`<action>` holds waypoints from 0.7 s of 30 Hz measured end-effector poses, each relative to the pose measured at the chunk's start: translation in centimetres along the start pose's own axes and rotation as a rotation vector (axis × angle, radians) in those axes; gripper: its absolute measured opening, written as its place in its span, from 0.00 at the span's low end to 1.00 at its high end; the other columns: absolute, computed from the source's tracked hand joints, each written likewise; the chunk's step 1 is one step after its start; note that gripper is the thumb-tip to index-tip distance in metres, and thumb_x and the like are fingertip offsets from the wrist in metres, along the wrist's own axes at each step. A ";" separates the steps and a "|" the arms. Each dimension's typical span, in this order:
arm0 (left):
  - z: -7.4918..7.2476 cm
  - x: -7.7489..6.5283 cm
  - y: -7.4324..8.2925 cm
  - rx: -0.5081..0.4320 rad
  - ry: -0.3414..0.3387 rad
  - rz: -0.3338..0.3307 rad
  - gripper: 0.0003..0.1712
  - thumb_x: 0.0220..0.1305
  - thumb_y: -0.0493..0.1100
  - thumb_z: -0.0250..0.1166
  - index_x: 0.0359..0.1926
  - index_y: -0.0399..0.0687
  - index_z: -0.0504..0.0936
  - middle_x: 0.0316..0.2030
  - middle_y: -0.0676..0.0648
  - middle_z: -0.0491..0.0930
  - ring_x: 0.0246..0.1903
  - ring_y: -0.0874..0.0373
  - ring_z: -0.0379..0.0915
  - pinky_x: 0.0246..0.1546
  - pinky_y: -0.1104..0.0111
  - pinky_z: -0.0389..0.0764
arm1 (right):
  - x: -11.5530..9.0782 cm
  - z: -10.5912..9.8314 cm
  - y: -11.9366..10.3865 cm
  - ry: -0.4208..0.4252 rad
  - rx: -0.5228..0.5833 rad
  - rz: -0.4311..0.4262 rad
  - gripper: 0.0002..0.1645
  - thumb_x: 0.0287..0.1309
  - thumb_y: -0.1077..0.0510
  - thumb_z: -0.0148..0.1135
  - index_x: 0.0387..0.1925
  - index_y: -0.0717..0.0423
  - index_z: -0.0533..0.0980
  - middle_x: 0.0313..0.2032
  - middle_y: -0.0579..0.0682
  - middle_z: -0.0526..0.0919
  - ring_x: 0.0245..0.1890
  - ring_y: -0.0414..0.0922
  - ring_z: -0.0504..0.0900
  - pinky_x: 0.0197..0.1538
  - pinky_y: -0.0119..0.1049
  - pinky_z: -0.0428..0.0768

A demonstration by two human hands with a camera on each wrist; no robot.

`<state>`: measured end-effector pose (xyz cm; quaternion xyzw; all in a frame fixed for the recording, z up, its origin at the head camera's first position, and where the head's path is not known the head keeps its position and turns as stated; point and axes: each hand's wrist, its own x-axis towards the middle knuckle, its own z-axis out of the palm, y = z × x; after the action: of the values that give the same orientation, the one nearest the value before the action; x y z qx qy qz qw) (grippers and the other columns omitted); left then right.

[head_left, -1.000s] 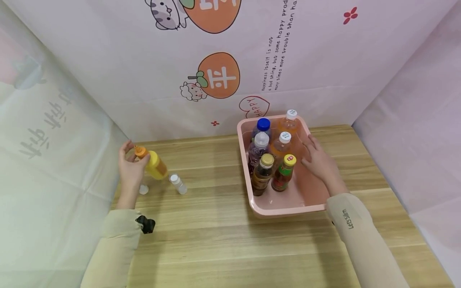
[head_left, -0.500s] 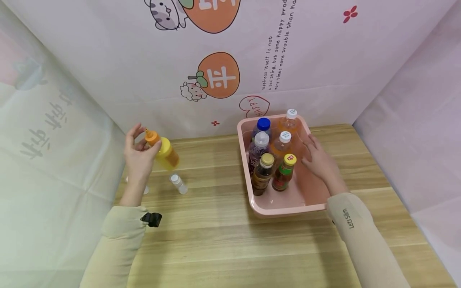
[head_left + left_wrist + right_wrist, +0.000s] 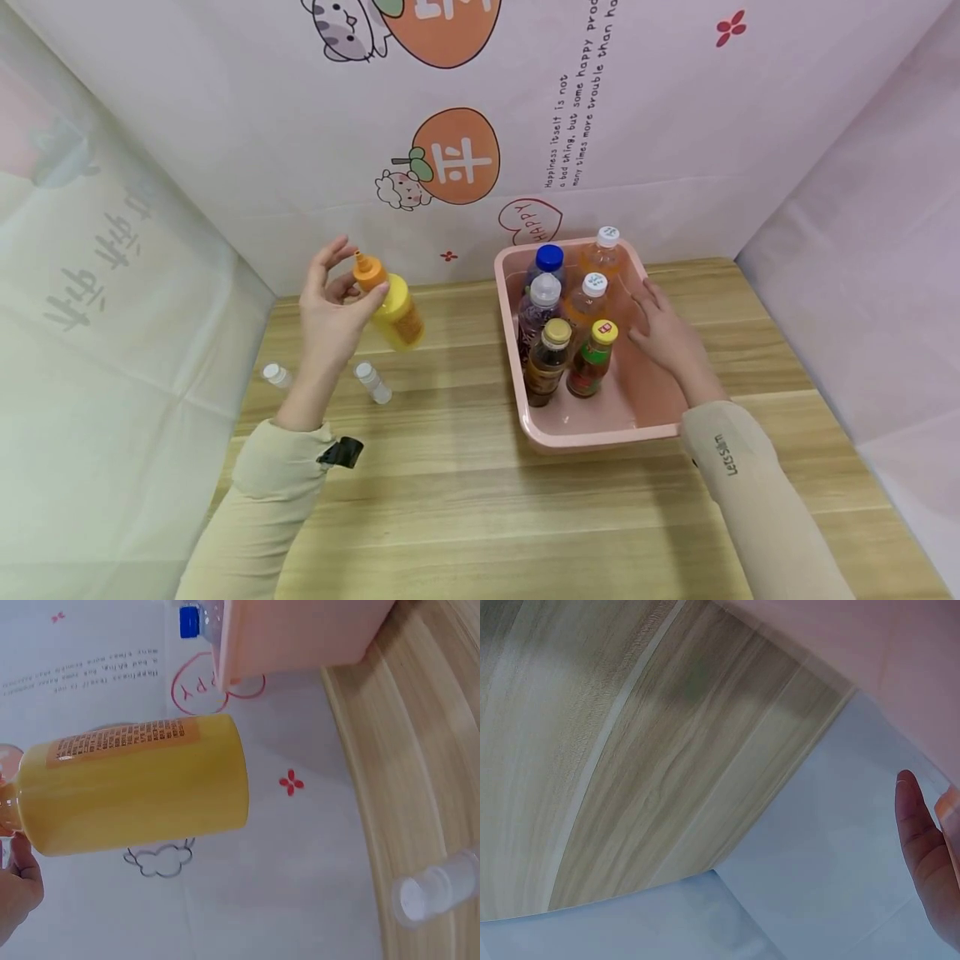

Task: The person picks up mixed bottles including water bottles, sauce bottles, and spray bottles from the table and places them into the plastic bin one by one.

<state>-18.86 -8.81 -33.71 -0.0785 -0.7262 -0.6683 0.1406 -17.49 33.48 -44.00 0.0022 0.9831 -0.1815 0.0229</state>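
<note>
My left hand holds a yellow squeeze bottle by its orange nozzle cap, above the back left of the table. The bottle leans, with its base toward the right. In the left wrist view the yellow squeeze bottle lies across the picture, and part of the left hand shows at its neck. On the right, my right hand grips the right rim of a pink tub, thumb inside and fingers outside. The right wrist view shows one finger along the tub's outer wall.
Inside the tub stand several bottles, among them a blue-capped bottle, a dark bottle with a tan cap and a yellow-capped sauce bottle. Two small white-capped bottles, one left and one right, are by the left forearm.
My left hand has lifted the yellow squeeze bottle and carried it to the right. The left small white-capped bottle now shows more fully. My right hand and the tub have stayed in place.
</note>
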 end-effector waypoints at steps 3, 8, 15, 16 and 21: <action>0.8 -0.4 0.5 0.006 -0.044 0.023 0.41 0.52 0.23 0.65 0.67 0.45 0.64 0.55 0.56 0.68 0.43 0.69 0.76 0.39 0.80 0.72 | 0.0 -0.1 -0.1 0.001 -0.002 -0.002 0.38 0.62 0.57 0.53 0.70 0.65 0.54 0.74 0.64 0.42 0.62 0.71 0.64 0.51 0.65 0.74; 2.1 -0.9 1.1 0.009 -0.114 0.031 0.41 0.52 0.24 0.66 0.66 0.45 0.64 0.54 0.54 0.68 0.44 0.72 0.76 0.40 0.80 0.71 | 0.1 -0.1 -0.1 0.010 -0.002 -0.002 0.38 0.61 0.57 0.54 0.70 0.64 0.54 0.74 0.64 0.43 0.62 0.71 0.64 0.51 0.65 0.74; 4.0 -1.8 1.8 0.004 -0.200 0.059 0.39 0.51 0.25 0.67 0.65 0.42 0.66 0.55 0.48 0.70 0.43 0.74 0.76 0.41 0.79 0.71 | 0.0 -0.1 -0.1 0.016 -0.005 -0.004 0.38 0.61 0.58 0.54 0.70 0.64 0.55 0.73 0.64 0.44 0.62 0.71 0.64 0.52 0.65 0.74; 4.3 -1.9 2.0 -0.003 -0.212 0.063 0.39 0.50 0.25 0.67 0.64 0.41 0.66 0.55 0.47 0.71 0.44 0.73 0.76 0.42 0.78 0.71 | 0.0 -0.1 -0.1 0.013 -0.007 -0.003 0.38 0.61 0.57 0.54 0.70 0.64 0.55 0.73 0.64 0.44 0.61 0.71 0.65 0.51 0.65 0.74; 5.9 -2.5 2.7 -0.013 -0.278 0.085 0.39 0.49 0.25 0.68 0.64 0.41 0.67 0.57 0.40 0.71 0.48 0.57 0.79 0.42 0.78 0.72 | 0.0 -0.1 -0.1 -0.003 -0.005 0.007 0.38 0.62 0.57 0.52 0.70 0.63 0.54 0.74 0.64 0.42 0.61 0.71 0.65 0.49 0.64 0.75</action>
<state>-16.21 -2.49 -32.30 -0.2021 -0.7303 -0.6492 0.0663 -17.51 33.46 -43.86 0.0051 0.9836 -0.1788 0.0250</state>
